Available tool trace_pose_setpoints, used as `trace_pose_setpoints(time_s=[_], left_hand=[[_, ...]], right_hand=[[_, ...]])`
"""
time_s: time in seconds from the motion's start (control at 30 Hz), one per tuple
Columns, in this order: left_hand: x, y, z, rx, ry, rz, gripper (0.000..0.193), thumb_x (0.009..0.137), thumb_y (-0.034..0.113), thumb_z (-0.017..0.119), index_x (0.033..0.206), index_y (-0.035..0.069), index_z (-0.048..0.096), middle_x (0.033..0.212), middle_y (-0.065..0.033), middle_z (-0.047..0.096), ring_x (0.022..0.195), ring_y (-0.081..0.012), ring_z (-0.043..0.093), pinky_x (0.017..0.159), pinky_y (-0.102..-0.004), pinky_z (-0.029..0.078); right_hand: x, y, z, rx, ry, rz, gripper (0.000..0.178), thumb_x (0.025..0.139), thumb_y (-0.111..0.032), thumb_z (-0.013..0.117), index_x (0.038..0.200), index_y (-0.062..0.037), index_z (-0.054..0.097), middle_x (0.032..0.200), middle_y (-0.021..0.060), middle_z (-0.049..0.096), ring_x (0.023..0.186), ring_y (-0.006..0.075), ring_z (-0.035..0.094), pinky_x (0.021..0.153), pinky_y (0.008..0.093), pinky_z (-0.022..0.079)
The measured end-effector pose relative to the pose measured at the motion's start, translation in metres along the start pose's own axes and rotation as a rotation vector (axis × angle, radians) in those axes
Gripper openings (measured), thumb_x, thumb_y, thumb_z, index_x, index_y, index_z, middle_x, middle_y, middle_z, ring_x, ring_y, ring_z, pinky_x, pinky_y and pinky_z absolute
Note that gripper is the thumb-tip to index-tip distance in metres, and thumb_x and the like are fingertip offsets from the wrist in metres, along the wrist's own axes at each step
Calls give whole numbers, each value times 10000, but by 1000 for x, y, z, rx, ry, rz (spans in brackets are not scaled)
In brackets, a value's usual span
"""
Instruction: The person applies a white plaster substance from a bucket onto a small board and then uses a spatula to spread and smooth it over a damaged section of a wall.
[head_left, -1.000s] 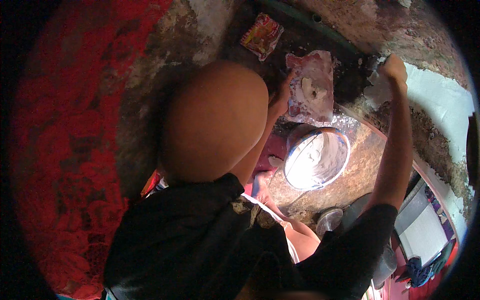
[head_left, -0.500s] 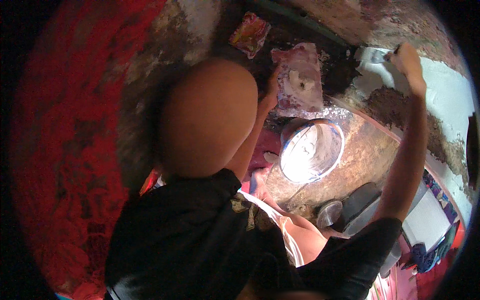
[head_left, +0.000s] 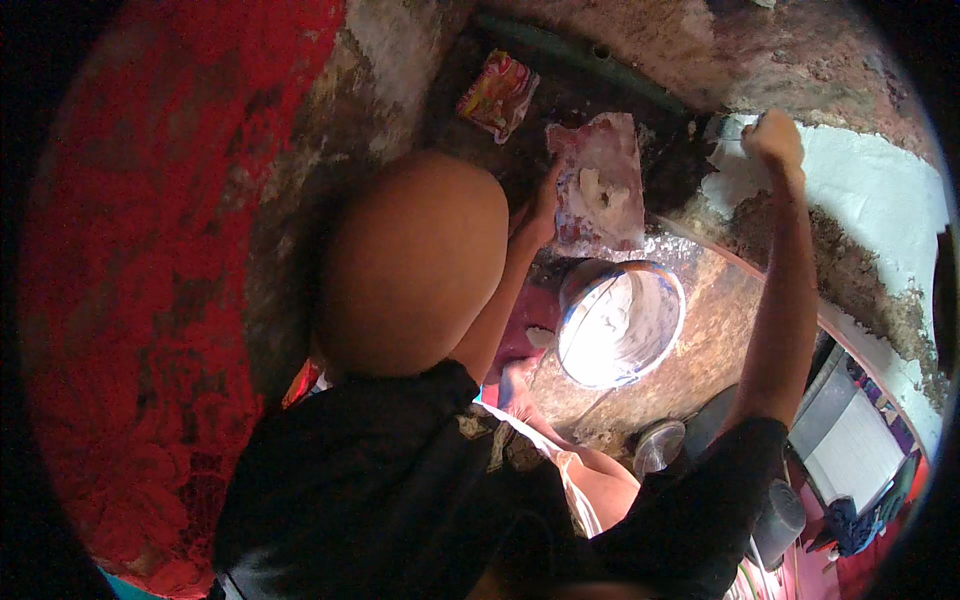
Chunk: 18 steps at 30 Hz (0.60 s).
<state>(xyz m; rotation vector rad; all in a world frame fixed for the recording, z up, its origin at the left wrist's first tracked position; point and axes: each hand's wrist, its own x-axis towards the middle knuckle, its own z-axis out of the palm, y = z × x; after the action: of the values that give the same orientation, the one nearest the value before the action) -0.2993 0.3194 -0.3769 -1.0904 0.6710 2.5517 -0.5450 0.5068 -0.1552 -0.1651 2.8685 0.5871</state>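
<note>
Smeared board (head_left: 618, 150) juts R from L hand (head_left: 543, 208)

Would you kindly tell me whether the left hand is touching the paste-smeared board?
Touching. The head view shows the left hand against the left edge of the board, with no visible gap between them.

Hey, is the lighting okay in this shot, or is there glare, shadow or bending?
Head view: glare burns out part of the bucket; head view: the left hand at the board is dim, and the black clothing loses detail; head view: fisheye darkens to black at the rim.
</note>
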Motion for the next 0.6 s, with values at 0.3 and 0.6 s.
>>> trace_pose_setpoints(time_s=[0.3,0.6], left_hand=[[4,8,-7,11,-97,-120,628,809,588,479,1224,119,528,1170,-75,574,1037,-280,548,891,-456,438],[-4,21,-13,-3,-28,-98,634,792,568,525,1236,116,519,1174,-78,570,1032,-281,550,877,-457,442]], right_hand=[[-6,-6,-27,33,-9,-93,377,691,-297,660,856,39,614,904,252,628,883,405,607,765,440,484],[11,-19,24,47,-103,8,249,664,-161,633,849,4,660,920,218,641,923,352,624,770,414,507]])
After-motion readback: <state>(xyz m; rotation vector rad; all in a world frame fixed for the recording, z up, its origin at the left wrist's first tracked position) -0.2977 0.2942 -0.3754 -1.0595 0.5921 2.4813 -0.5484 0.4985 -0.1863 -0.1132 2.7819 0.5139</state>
